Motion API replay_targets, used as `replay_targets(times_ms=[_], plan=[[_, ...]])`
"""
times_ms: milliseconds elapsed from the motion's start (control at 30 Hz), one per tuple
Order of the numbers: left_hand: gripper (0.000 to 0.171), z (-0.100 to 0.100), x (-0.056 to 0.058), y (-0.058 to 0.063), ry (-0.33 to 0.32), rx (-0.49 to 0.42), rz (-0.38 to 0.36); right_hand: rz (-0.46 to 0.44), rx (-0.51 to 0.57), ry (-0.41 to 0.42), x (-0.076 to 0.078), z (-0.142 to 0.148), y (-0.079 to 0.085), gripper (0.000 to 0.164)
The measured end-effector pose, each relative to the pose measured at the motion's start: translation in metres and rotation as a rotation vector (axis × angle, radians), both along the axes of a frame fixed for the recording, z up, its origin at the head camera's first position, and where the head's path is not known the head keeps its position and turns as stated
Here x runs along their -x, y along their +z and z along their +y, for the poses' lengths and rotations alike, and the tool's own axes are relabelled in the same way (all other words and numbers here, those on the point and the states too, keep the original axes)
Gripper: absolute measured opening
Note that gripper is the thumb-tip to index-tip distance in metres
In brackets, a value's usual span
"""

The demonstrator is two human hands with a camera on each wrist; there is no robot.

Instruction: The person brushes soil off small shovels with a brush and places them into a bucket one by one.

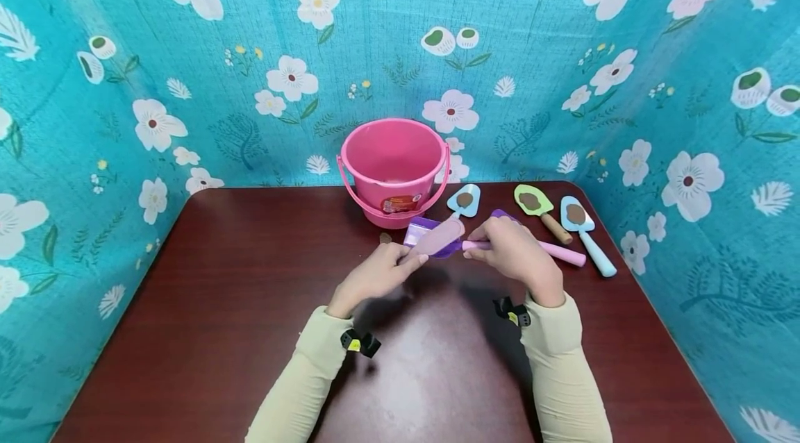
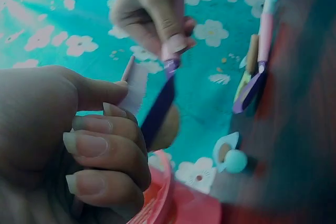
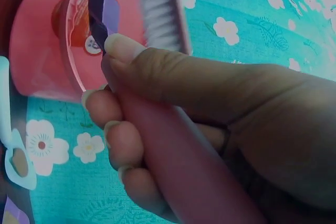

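Observation:
My left hand [image 1: 378, 269] grips a pink brush [image 1: 444, 236] with pale bristles [image 3: 157, 17]. In my right hand [image 1: 515, 248] is the pink handle [image 3: 168, 150] of a small toy shovel, whose purple blade [image 1: 447, 248] points left. The brush lies across the blade in the head view; whether the bristles touch it I cannot tell. A brownish lump or patch [image 2: 170, 127] shows beside the blade in the left wrist view. Just behind both hands stands a pink bucket [image 1: 390, 182] with its handle hanging down in front.
A light blue shovel [image 1: 464, 198] lies right of the bucket. Further right are a green one [image 1: 531, 200] with a wooden handle, another blue one [image 1: 590, 241], and a second pink-handled purple one [image 1: 565, 253], partly hidden. Brown patches mark several blades. Floral cloth hangs around the dark table [image 1: 237, 304].

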State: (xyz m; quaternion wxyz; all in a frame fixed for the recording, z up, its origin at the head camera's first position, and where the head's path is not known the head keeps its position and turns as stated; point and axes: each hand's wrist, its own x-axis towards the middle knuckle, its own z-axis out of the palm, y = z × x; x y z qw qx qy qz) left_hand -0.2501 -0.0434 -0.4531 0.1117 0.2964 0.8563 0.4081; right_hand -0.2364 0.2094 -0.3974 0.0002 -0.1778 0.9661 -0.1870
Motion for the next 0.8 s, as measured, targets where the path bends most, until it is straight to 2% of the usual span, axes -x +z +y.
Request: replay_targets(times_ms=[100,200,333,433,533,600,800], plan=[[0.043,0.006,-0.002,-0.004,-0.002,0.029,-0.015,0.022,-0.007,0.001,-0.001,-0.001,0.001,0.012],[0.041,0.007,-0.003,-0.006,0.020,0.074,0.008,0.020,-0.009,-0.003,-0.002,-0.002,0.002,0.010],[0.041,0.003,-0.001,-0.008,0.061,0.131,0.021,-0.005,-0.009,0.004,-0.003,-0.002,0.002,0.015],[0.041,-0.001,0.001,-0.008,0.062,0.145,0.000,-0.024,-0.011,0.010,-0.004,-0.001,0.003,0.021],[0.040,-0.007,0.002,-0.006,0.077,0.150,-0.007,-0.026,-0.014,-0.003,-0.005,0.001,0.004,0.014],[0.038,-0.011,0.004,-0.003,0.101,0.160,-0.007,-0.025,-0.013,-0.018,-0.005,0.002,0.005,0.010],[0.034,-0.023,0.006,0.004,0.198,0.182,-0.008,-0.030,0.007,-0.045,-0.008,0.008,0.008,0.017]])
